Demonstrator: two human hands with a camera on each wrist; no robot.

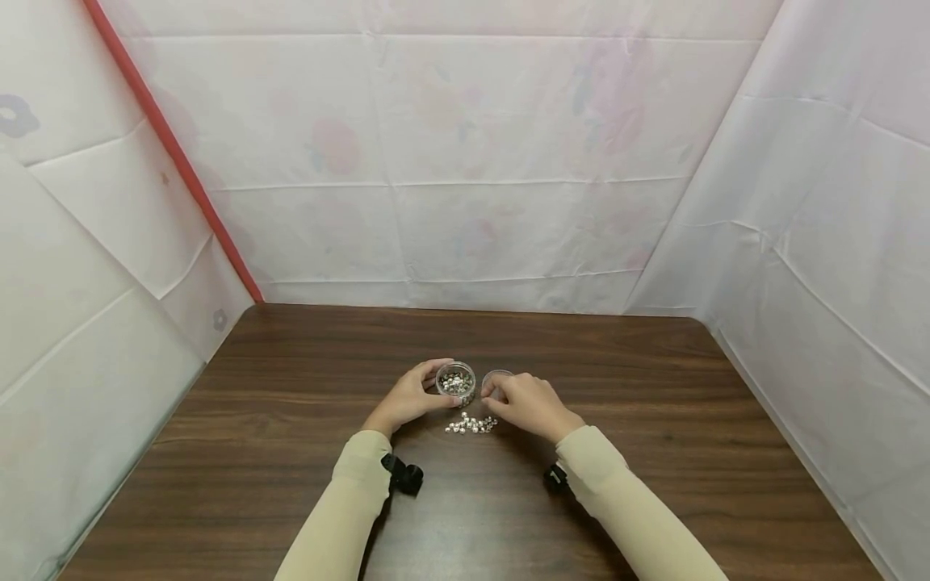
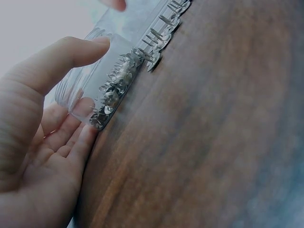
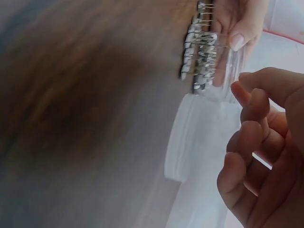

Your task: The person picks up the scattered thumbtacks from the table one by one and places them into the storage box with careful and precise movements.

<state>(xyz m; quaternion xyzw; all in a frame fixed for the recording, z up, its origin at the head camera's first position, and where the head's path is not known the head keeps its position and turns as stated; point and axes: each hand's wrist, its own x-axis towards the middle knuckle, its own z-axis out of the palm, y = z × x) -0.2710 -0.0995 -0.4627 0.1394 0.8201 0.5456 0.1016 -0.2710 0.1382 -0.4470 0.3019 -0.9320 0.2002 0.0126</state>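
A clear round jar (image 1: 456,381) partly filled with silver thumbtacks (image 2: 114,90) stands on the table. My left hand (image 1: 416,397) holds it by the side, the thumb (image 2: 80,52) on the near wall and the fingers around the far side. More loose thumbtacks (image 1: 472,424) lie on the table just in front of the jar, points up. A clear lid (image 3: 178,142) lies right of the jar. My right hand (image 1: 529,400) hovers over the lid, fingers curled and thumb tip against the index finger; nothing shows between them.
The dark wood-grain table (image 1: 291,484) meets pale cloth walls at the back and both sides. A red strip (image 1: 174,153) runs down the back left corner. Small black devices (image 1: 404,474) are strapped to both wrists.
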